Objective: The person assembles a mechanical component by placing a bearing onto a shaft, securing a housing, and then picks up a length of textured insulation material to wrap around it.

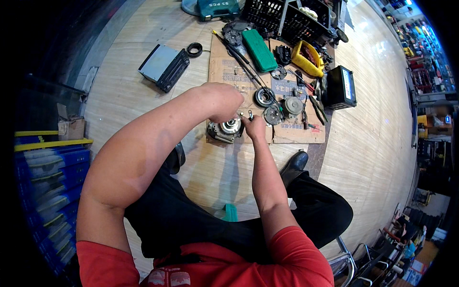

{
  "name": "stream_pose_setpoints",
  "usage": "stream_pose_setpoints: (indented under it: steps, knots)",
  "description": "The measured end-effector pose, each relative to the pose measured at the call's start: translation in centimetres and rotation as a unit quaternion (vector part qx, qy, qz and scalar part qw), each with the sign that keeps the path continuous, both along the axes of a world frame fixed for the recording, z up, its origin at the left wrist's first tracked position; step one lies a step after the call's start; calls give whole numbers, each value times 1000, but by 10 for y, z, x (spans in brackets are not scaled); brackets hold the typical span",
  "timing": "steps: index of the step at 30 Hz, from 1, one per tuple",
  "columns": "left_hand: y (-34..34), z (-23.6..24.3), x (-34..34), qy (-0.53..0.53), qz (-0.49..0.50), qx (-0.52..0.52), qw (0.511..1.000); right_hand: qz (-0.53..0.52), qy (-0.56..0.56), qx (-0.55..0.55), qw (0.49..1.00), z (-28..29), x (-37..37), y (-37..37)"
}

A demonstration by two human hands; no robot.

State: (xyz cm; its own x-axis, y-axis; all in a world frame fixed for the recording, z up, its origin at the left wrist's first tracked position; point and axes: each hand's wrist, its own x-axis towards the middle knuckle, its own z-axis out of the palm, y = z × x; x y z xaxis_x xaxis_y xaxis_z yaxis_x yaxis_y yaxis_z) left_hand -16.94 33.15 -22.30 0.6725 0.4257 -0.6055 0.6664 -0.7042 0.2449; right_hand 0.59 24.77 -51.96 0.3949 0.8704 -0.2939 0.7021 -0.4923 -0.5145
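Observation:
A round metal machine part [230, 126], like a pulley on a cast housing, sits at the near left edge of a flattened cardboard sheet [282, 137]. From above, my left hand [225, 103] bends over it with curled fingers. Its fingertips are mostly hidden at the part's far side. My right hand [256, 128] is closed beside the part, and a short metal piece [250, 115] sticks up from its fingers. Just beyond lie a pulley ring [264, 97], a flat round disc [273, 115] and a silver drum-shaped part [292, 106].
Pliers [318, 111], a green case [259, 50] and a yellow container [307, 58] lie on the cardboard. A black battery [340, 87] stands at right, a car stereo unit [164, 67] at left. Black crates [287, 21] stand at the back. My shoe [294, 165] is near the cardboard.

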Motion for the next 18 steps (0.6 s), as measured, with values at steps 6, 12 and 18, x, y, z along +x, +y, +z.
stream_pose_setpoints:
  steps: [6,12,18]
  knots:
    - [-2,0,2,6,5,3,1000,25,-26,5,999,4,-3,-2]
    - [-3,0,2,-12,12,16,1000,29,-38,48,998,5,-5,-1]
    - [-3,2,1,3,3,2,1000,-15,46,82,995,4,21,2]
